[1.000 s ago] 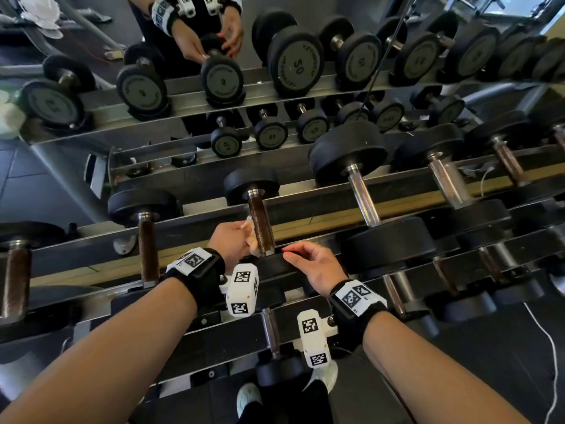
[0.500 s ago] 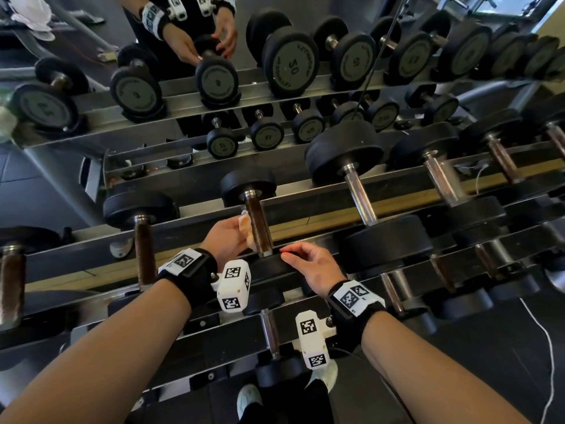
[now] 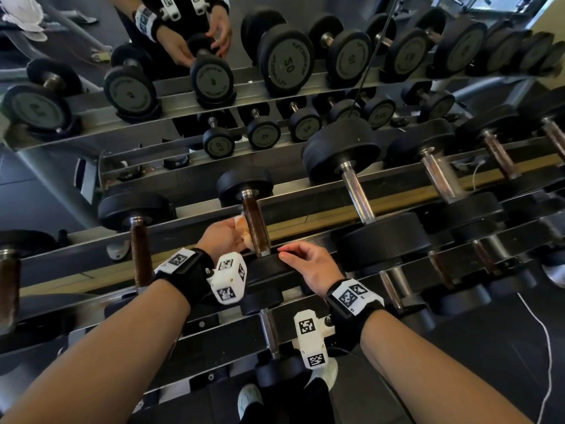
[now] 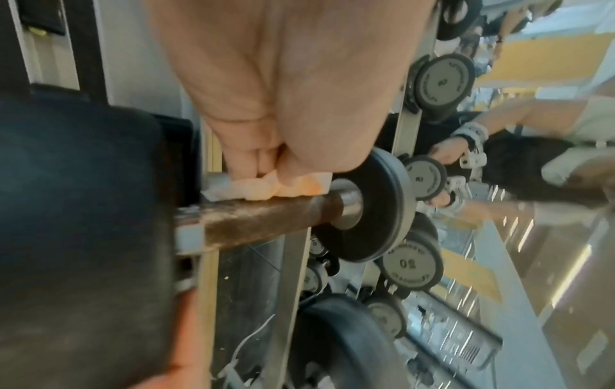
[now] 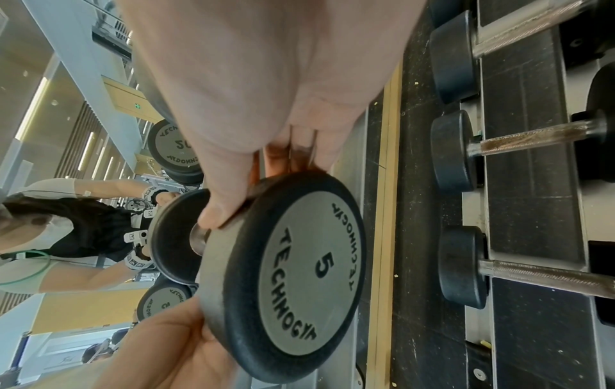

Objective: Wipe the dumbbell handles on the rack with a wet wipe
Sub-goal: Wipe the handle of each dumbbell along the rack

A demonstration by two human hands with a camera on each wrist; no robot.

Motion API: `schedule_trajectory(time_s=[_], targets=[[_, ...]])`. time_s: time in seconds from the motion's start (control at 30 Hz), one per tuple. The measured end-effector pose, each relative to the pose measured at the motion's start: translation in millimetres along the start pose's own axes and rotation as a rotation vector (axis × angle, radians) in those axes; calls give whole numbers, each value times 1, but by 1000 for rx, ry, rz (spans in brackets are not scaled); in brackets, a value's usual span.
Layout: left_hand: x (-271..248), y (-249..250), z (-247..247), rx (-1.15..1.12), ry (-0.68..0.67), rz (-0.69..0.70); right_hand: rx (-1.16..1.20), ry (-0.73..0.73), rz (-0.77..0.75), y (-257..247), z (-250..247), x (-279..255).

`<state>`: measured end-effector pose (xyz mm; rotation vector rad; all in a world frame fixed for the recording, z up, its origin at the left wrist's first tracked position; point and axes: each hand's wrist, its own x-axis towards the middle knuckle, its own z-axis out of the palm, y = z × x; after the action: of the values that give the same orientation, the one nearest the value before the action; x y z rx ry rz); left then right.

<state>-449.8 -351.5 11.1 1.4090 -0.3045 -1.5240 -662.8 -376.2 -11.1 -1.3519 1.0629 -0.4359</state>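
Head view: the left hand (image 3: pixel 221 237) pinches a crumpled white wet wipe with an orange-brown stain (image 3: pixel 241 226) and presses it against the left side of the rusty brown handle (image 3: pixel 255 229) of a small black round-headed dumbbell (image 3: pixel 244 185) lying across the grey metal rack (image 3: pixel 76 255). The right hand (image 3: pixel 308 266) rests on the near head of that same dumbbell (image 3: pixel 269 270), fingers curled over its rim. In the left wrist view the fingers (image 4: pixel 253 160) are closed on the wipe (image 4: pixel 266 186), which touches the top of the handle (image 4: pixel 266 221) near its middle. The right wrist view shows the thumb (image 5: pixel 226 189) and fingers gripping the edge of the black head with a grey face marked 5 (image 5: pixel 299 271). Other black dumbbells with chrome or rusty handles (image 3: pixel 357 191) lie beside it along the rack, and a mirror behind (image 3: pixel 183 32) reflects the hands.
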Motion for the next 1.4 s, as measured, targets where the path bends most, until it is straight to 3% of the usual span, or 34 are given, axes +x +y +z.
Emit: schedule_trajectory(time_s=[0.1,0.33,0.53,0.87,1.0,1.13,1.4], targets=[[3,5,7,-52,32,11,0,0,4,1,0,1],[-19,-16,0,76,15,18,7,-2,25,1,-2,2],[-3,-2,8,11,77,185,-23,3,25,-4,-2,1],[-26,-18,-5,442,-33,120,-93,-4,44,-19,0,-6],[-35,-6,-4,305,-45,52,-337,-53,19,-38,-7,-4],[-38,8,4,103,-77,24,-403,-60,-62,-64,-27,-4],[-23,44,91,77,-117,95,-415,47,-218,-109,-124,-7]])
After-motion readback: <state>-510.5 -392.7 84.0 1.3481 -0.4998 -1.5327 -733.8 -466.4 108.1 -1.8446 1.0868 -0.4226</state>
